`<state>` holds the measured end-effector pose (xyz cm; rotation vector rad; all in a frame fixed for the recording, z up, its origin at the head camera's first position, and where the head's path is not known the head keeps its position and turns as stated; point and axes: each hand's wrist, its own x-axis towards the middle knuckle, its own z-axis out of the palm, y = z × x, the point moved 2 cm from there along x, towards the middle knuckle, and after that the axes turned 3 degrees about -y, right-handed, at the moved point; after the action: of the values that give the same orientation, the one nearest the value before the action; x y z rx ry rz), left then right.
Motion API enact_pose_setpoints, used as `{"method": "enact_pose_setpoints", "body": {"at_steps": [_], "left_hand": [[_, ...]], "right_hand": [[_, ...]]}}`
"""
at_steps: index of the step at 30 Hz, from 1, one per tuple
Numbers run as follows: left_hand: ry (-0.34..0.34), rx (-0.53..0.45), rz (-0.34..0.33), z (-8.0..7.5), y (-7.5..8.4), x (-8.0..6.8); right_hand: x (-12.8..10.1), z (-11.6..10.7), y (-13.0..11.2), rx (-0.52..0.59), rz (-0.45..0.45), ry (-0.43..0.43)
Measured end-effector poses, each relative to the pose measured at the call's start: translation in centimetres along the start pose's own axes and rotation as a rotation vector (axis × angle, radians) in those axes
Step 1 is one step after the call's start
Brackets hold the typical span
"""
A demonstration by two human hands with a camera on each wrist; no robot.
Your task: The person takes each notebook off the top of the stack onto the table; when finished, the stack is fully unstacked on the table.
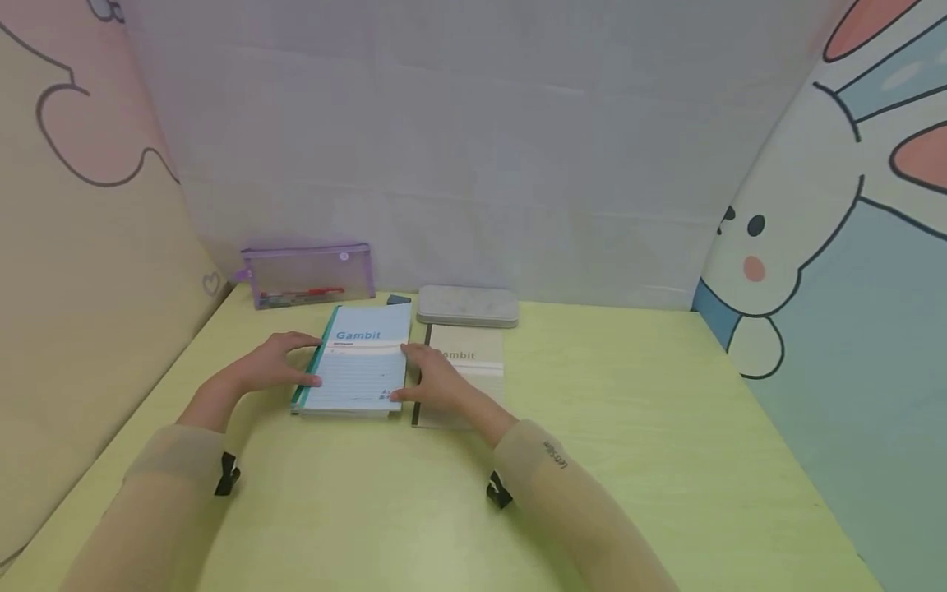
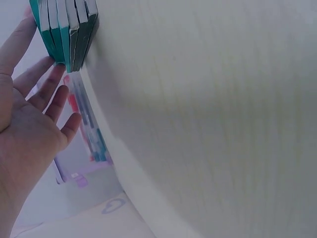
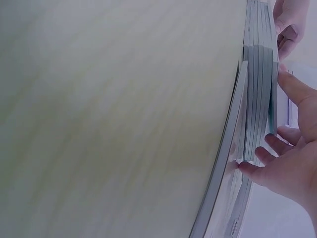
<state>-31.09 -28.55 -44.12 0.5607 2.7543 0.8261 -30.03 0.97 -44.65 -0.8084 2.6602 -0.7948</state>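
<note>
- Blue notebooks [image 1: 358, 366], several of them stacked under a cover printed "Gambit", lay on the yellow-green table [image 1: 629, 427], near its back edge and left of the middle.
- The stack was held from both sides: the left hand [image 1: 277, 362] was set against the green spine edge, the right hand [image 1: 436, 380] against the opposite long edge.
- In the left wrist view the left hand's fingers [image 2: 47, 84] were seen nearly straight and spread, their tips touching the spines; nothing was gripped by them.
- In the right wrist view the right hand's fingers [image 3: 267, 151] were seen lightly bent, pressed to the page edges, with the thumb laid toward the top cover; the stack was pinched loosely rather than clasped.
- A beige notebook [image 1: 466, 362] lay just beside the stack on the right, partly covered by the right hand.
- A grey pencil tin [image 1: 468, 305] and a purple mesh pouch [image 1: 309, 275] stood behind, against the back wall.
- As a judgement: the stack appeared gathered, with its edges nearly flush, so squaring seemed largely done; the beige notebook had not been joined to the pile, and the stack had not been lifted from the table.
</note>
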Motion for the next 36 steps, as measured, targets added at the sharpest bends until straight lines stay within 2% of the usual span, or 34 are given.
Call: {"method": "enact_pose_setpoints", "body": {"at_steps": [5, 12, 16, 20, 23, 30, 36], "left_hand": [[0.011, -0.016, 0.021, 0.2, 0.4, 0.3], [0.023, -0.086, -0.008, 0.3, 0.9, 0.6], [0.031, -0.133, 0.006, 0.4, 0.9, 0.7], [0.065, -0.149, 0.035, 0.3, 1.2, 0.6], [0.097, -0.160, 0.050, -0.1, 1.7, 0.7], [0.142, -0.157, 0.060, -1.2, 3.2, 1.2], [0.132, -0.163, 0.066, -1.9, 4.9, 1.5]], "right_hand": [[-0.4, -0.7, -0.1, -0.004, 0.023, 0.039], [-0.4, -1.2, 0.1, 0.077, 0.013, 0.103], [-0.7, -1.5, 0.2, 0.174, -0.009, 0.129], [-0.9, -1.9, 0.2, 0.320, -0.008, 0.145], [-1.1, -2.4, 0.2, 0.388, -0.010, 0.164], [-1.6, -3.6, 0.1, 0.362, -0.017, 0.217], [-2.0, -5.2, 0.5, 0.342, -0.026, 0.262]]}}
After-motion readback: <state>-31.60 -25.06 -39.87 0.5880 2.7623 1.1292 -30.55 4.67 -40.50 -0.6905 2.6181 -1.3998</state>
